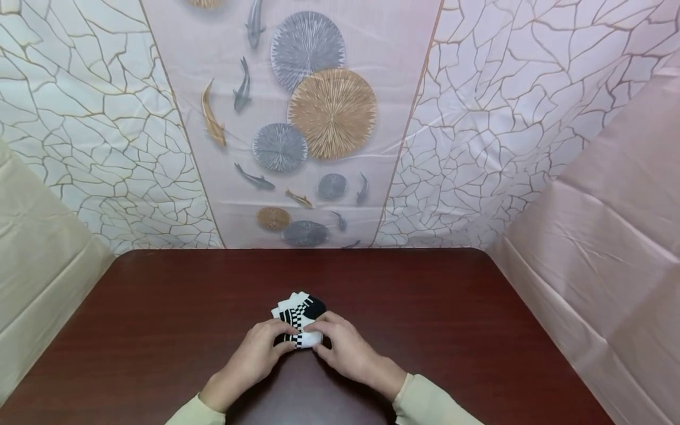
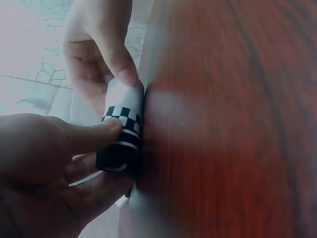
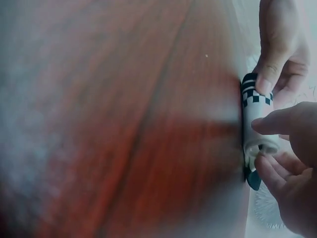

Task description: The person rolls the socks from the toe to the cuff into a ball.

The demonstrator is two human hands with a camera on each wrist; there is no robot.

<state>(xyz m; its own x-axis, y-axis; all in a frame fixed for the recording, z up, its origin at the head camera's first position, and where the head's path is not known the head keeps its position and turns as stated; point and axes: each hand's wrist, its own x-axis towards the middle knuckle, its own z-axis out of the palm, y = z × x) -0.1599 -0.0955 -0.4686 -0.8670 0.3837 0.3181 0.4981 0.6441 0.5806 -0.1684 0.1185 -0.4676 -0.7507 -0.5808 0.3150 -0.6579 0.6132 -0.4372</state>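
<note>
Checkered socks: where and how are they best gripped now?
Probably the checkered socks are best taken by the rolled near end, from left and right together, thumbs on its near face: it lies crosswise as a tube, ends facing sideways, and the left hand and right hand hold it there.

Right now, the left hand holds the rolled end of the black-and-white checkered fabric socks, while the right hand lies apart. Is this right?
Not quite: the right hand also grips the rolled end, as the right wrist view shows. The left hand does hold it.
</note>
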